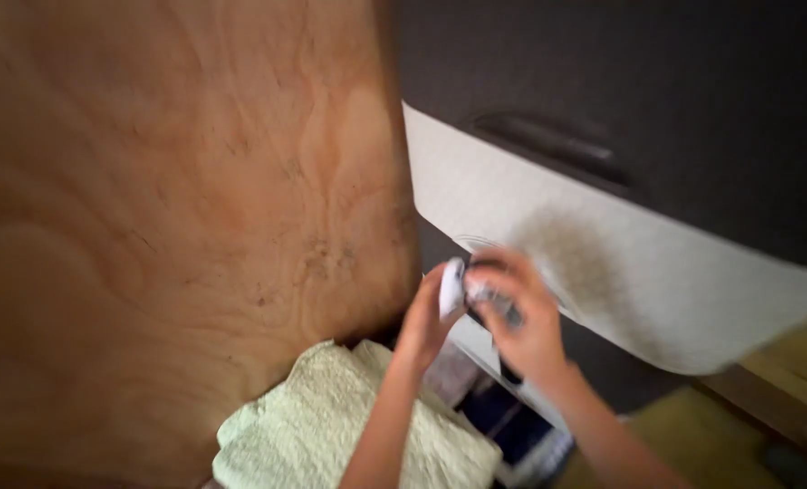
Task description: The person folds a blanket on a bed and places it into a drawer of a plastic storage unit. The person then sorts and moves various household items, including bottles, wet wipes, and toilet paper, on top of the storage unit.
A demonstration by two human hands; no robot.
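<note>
**Both hands meet on one small piece**

Your left hand [426, 324] pinches a small white piece [452, 290] between thumb and fingertips, its long axis running roughly up and away from you. Your right hand [523, 319] sits just beside it, fingers curled around something small and dark [492, 303]; blur hides whether that is a separate part or the same item. The white piece lies on the left hand's side, touching or nearly touching the right fingertips. Both hands hover in front of a white panel [603, 263], beside a wooden board [177, 208], above a pale green towel [322, 426].
</note>
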